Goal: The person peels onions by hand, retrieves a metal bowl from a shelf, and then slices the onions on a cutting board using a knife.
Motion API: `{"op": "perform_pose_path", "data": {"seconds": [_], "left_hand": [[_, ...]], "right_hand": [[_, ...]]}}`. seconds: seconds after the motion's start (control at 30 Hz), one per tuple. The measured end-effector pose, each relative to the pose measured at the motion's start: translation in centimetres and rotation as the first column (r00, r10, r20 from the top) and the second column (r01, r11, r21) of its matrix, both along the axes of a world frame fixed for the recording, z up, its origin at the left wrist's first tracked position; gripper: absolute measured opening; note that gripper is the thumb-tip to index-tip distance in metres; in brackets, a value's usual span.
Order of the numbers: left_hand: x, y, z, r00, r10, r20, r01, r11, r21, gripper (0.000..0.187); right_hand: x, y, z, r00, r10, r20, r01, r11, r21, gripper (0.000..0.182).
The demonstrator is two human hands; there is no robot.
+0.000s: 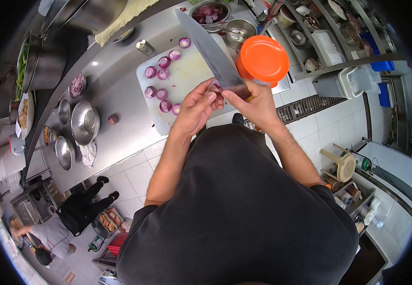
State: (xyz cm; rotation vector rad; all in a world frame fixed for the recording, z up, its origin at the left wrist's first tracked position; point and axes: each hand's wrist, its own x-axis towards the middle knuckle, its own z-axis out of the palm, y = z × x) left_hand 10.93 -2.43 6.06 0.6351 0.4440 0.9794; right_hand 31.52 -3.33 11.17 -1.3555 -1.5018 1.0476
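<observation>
A large knife [210, 50] is held by its handle in my right hand [258, 105], its blade pointing up and left over the white cutting board [191, 78]. Between the fingers of my left hand [197, 107] is a small red onion [217, 88], partly hidden by the fingers, with the heel of the blade against it. Several peeled red onions [162, 74] stand along the board's left side. One of them [176, 109] lies just beside my left hand.
An orange lidded container [264, 59] stands right of the board. Behind it are a bowl of onions [209, 13] and a metal bowl [240, 31]. Metal bowls [85, 122] and an unpeeled onion [113, 118] sit on the left counter. A person [58, 232] works at lower left.
</observation>
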Motion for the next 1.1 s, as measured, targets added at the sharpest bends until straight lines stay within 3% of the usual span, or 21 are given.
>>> {"op": "perform_pose_path", "data": {"seconds": [0.23,0.53,0.73,0.83,1.1], "left_hand": [[0.2,0.4,0.0,1.0,0.031,0.008,-0.03,0.999,-0.04,0.051],[-0.2,0.9,-0.4,0.996,-0.052,0.076,0.051,0.999,0.015,0.052],[-0.3,1.2,0.0,0.995,-0.061,0.084,0.058,0.998,0.037,0.055],[-0.2,1.1,0.2,0.996,-0.046,0.075,0.044,0.999,0.024,0.056],[-0.3,1.3,0.3,0.994,-0.074,0.074,0.071,0.996,0.053,0.058]], "right_hand": [[0.1,0.3,-0.2,0.999,0.009,-0.05,-0.011,0.999,-0.044,0.036],[1.0,1.1,-0.3,0.997,0.03,0.065,-0.023,0.993,-0.117,0.049],[1.3,1.6,-0.4,0.987,0.046,0.155,-0.034,0.996,-0.078,0.052],[0.6,1.1,0.3,0.998,0.041,0.051,-0.038,0.997,-0.06,0.052],[0.9,1.5,0.5,0.992,0.006,0.123,-0.004,1.0,-0.012,0.051]]}}
